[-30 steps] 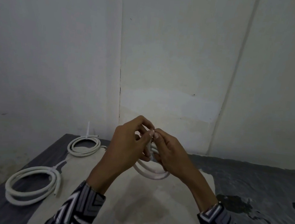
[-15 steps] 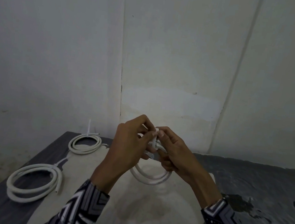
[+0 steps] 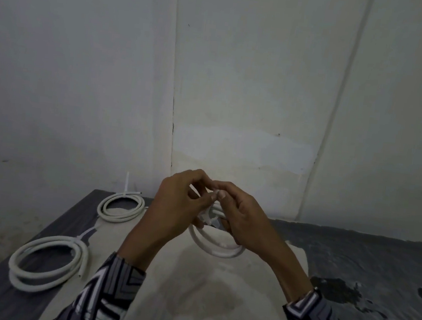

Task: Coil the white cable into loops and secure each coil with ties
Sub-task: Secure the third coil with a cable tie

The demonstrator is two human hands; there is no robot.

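The white round-sheathed cable coil hangs from my fingers above the pale beige cloth spread over the dark grey table, its lower arc dipping just over the cloth's far part. My left hand and my right hand meet at the top of that coil, over the far middle of the cloth. The fingers of both hands are curled and pressed together, thumb tips and forefinger tips touching one another at a small white piece at the top of the loops; I take it for the thin white plastic tie, though it is too small and too covered by my fingers to tell how it sits. The loops bunch between my palms, just below my fingertips.

Off the cloth's near left edge, on the bare table, lies a bigger coil of the same white cable, flat, with a white tie sticking out from its far side towards the cloth. At the cloth's far left corner lies a smaller white cable coil, partly on the cloth, its tie tail standing upright. My patterned black, grey and white sleeves cover both forearms over the cloth's near end. A plain whitish wall rises behind the table.
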